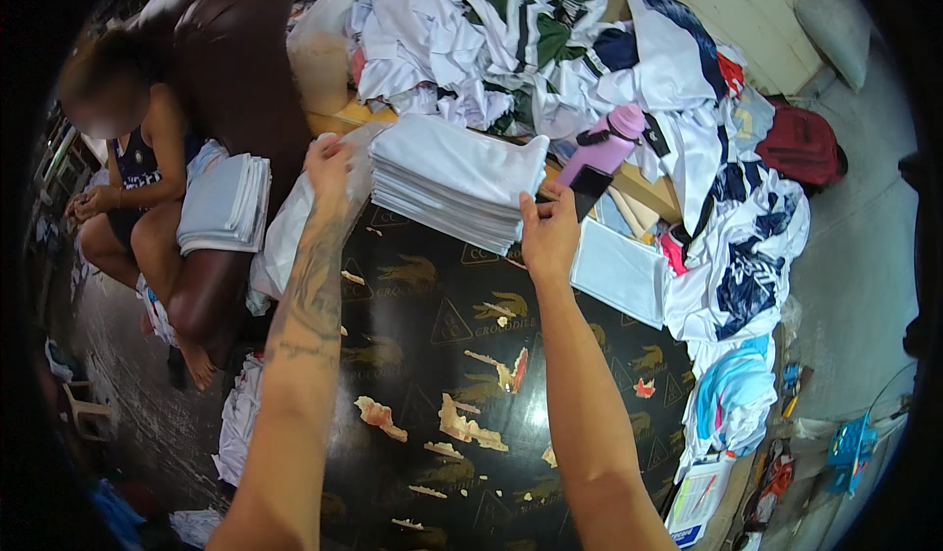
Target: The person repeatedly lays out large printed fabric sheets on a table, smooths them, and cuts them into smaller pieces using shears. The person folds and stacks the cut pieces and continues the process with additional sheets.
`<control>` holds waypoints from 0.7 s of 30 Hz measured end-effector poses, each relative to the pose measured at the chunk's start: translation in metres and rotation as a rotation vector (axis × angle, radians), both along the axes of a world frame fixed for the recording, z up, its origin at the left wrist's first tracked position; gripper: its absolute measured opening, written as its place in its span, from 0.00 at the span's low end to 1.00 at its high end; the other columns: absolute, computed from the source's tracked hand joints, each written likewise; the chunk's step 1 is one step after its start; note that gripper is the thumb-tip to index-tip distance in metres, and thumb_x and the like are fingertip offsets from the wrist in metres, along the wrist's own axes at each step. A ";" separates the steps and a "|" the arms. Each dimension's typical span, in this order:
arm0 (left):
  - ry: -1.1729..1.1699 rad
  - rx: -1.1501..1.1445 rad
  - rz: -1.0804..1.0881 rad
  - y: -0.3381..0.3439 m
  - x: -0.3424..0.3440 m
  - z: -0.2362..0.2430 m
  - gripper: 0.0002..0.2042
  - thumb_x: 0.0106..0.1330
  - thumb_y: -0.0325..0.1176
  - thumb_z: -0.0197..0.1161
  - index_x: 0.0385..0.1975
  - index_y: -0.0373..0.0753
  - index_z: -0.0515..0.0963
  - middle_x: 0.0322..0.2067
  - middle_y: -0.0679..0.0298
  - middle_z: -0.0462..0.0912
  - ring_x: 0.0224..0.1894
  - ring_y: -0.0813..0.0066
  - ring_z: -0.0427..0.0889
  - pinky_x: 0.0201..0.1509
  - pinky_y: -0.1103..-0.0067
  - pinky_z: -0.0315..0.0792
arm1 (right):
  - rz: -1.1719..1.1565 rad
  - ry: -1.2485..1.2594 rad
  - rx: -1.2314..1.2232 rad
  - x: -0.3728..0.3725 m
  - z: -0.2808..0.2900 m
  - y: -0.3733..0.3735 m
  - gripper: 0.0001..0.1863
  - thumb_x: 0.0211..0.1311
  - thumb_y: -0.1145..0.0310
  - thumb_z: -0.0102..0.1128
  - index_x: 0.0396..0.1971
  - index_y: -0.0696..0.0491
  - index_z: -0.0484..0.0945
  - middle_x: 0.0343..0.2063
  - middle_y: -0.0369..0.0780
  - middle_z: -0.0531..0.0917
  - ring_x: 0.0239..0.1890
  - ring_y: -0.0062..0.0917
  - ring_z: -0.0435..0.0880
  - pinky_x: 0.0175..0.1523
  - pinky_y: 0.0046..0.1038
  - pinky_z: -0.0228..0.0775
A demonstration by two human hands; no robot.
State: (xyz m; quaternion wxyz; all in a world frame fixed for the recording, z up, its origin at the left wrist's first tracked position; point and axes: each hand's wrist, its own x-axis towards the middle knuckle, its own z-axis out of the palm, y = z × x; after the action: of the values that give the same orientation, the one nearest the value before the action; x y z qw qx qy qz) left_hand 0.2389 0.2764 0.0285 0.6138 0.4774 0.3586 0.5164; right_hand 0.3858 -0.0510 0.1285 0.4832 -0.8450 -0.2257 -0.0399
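My left hand (328, 162) has its fingers curled on a white, translucent plastic bag (295, 237), left of a thick stack of folded white fabric (452, 168). My right hand (546, 215) grips that stack at its right end, thumb on the near corner. Just beyond that hand are a black phone (593, 186) and an upright-leaning pink bottle (609, 137). A flatter folded white stack (616, 274) lies to the right of my right hand, partly beside my forearm. The stacks and hands are over a dark, printed board (452, 325) with torn patches.
Loose white, green and navy garments (442, 30) pile behind and along the right (747, 256). At left, a seated person (133, 188) is beside a brown sofa (226, 50) holding another folded stack (222, 202). A maroon backpack (796, 143) and a blue object (850, 448) sit at right.
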 end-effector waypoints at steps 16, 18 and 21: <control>1.149 0.944 -0.701 -0.545 -0.075 -0.038 0.38 0.73 0.49 0.61 0.81 0.43 0.61 0.83 0.49 0.50 0.86 0.47 0.43 0.85 0.42 0.34 | -0.507 0.116 -0.153 0.104 -0.070 -0.413 0.17 0.64 0.57 0.75 0.37 0.57 0.87 0.34 0.47 0.92 0.39 0.41 0.92 0.48 0.41 0.80; 1.259 0.960 -0.658 -0.555 -0.069 -0.040 0.38 0.75 0.53 0.58 0.82 0.44 0.60 0.84 0.49 0.49 0.86 0.47 0.42 0.85 0.42 0.33 | -0.587 0.109 -0.192 0.141 -0.078 -0.452 0.15 0.64 0.59 0.75 0.39 0.56 0.87 0.34 0.46 0.91 0.39 0.41 0.92 0.49 0.40 0.81; 1.329 0.989 -0.632 -0.562 -0.064 -0.041 0.39 0.74 0.54 0.58 0.82 0.44 0.59 0.84 0.50 0.50 0.86 0.47 0.42 0.85 0.42 0.34 | -0.531 -0.007 -0.136 0.202 -0.090 -0.479 0.23 0.60 0.61 0.78 0.51 0.57 0.83 0.47 0.49 0.90 0.51 0.45 0.89 0.58 0.41 0.78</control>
State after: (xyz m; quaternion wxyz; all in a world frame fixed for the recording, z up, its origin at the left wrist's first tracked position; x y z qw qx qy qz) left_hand 0.1745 -0.2851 -0.0130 0.1157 0.9661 0.2281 0.0345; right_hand 0.5879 -0.5297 0.0386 0.3972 -0.9049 -0.0003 -0.1528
